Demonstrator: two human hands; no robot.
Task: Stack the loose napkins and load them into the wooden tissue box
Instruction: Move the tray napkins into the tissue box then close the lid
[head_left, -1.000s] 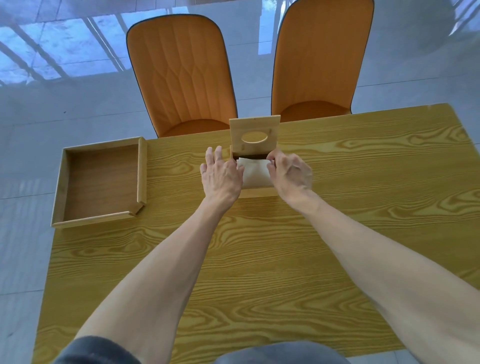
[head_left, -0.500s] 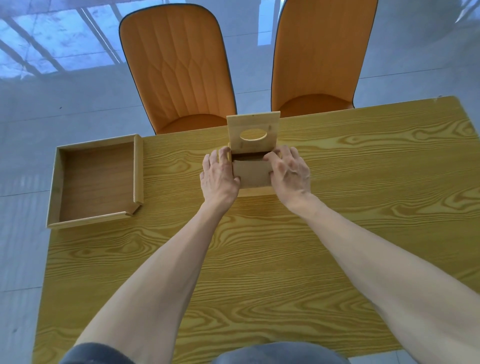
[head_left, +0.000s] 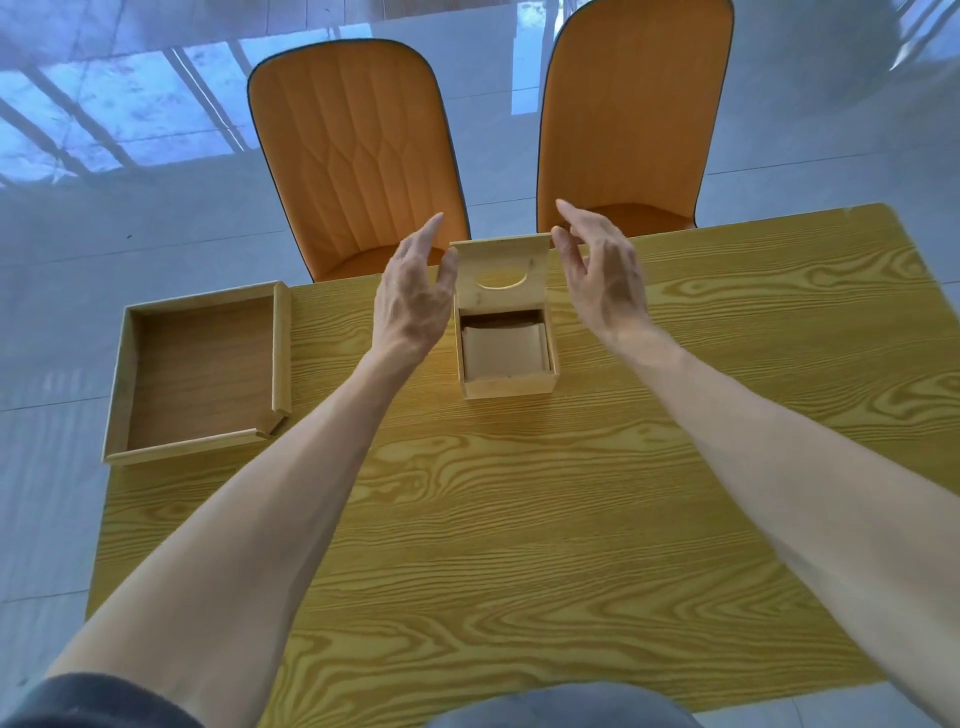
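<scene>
The wooden tissue box (head_left: 506, 385) stands on the table near its far edge, its hinged lid (head_left: 501, 275) with an oval slot standing upright at the back. A stack of napkins (head_left: 505, 347) lies flat inside the box, in shade. My left hand (head_left: 413, 299) hovers just left of the lid, fingers spread, thumb close to the lid's left edge. My right hand (head_left: 602, 270) hovers just right of the lid, fingers apart, fingertips near its top right corner. Neither hand holds anything.
A shallow wooden tray (head_left: 200, 371) with nothing in it sits at the table's left edge. Two orange chairs (head_left: 358, 156) (head_left: 628, 114) stand behind the far edge of the yellow wood-grain table (head_left: 519, 519). Glossy tiled floor surrounds the table.
Both hands have lifted off the napkins in the box and risen to either side of the upright lid. The napkin stack now lies uncovered inside the box.
</scene>
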